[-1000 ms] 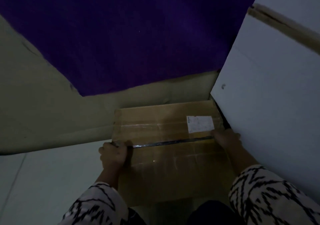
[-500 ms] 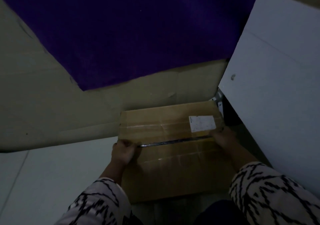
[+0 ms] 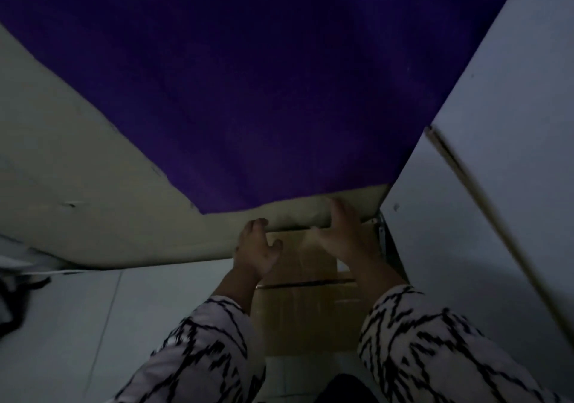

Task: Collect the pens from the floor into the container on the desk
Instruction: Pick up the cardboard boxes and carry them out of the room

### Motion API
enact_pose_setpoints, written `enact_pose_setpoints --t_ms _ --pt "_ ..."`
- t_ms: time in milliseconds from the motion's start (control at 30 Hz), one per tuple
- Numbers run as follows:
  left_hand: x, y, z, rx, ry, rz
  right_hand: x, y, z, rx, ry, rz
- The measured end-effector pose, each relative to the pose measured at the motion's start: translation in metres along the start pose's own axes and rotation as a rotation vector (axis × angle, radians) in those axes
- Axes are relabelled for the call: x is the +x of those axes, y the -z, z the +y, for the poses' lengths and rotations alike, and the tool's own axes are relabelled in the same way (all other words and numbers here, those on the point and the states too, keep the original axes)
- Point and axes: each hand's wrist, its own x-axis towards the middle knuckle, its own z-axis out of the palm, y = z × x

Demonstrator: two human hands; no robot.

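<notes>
Both hands have let go of the cardboard box (image 3: 306,306)'s sides and now the left hand (image 3: 257,248) and right hand (image 3: 341,238) hover released over its far end, sliding it under the bed (image 3: 93,185); no pens or container visible

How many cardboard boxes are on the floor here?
1. The cardboard box lies between both forearms, its far end tucked under the mattress edge. The dim light or the mattress may hide others.
</notes>
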Motion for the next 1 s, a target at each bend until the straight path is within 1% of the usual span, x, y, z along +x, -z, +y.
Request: enact_pose_setpoints --t_ms 100,167,267,367,500,667,833,900,1000 --pt "-0.02 0.05 0.043 -0.015 -0.015 0.069 -0.01 0.05 -0.062 -0.064 0.087 -0.005" --pt "-0.036 0.077 0.067 -0.028 -0.025 0.083 -0.017 0.076 -0.093 -0.098 0.115 -0.014" --pt "-0.06 0.131 0.099 -0.033 -0.018 0.153 -0.03 0.115 -0.147 -0.128 0.169 -0.034" --pt "-0.079 0.171 0.116 -0.002 -0.012 0.21 -0.044 0.131 -0.189 -0.116 0.221 -0.061" --pt "-0.107 0.209 0.123 -0.013 0.002 0.308 -0.061 0.133 -0.233 -0.123 0.306 -0.092" --pt "-0.154 0.253 0.096 -0.014 0.058 0.454 -0.093 0.119 -0.29 -0.145 0.444 -0.153" --pt "-0.22 0.293 0.046 0.014 0.165 0.609 -0.15 0.088 -0.347 -0.179 0.62 -0.204" --pt "-0.261 0.305 0.023 0.035 0.228 0.684 -0.185 0.07 -0.368 -0.181 0.702 -0.235" --pt "-0.334 0.32 -0.019 0.046 0.377 0.786 -0.253 0.035 -0.397 -0.171 0.814 -0.308"
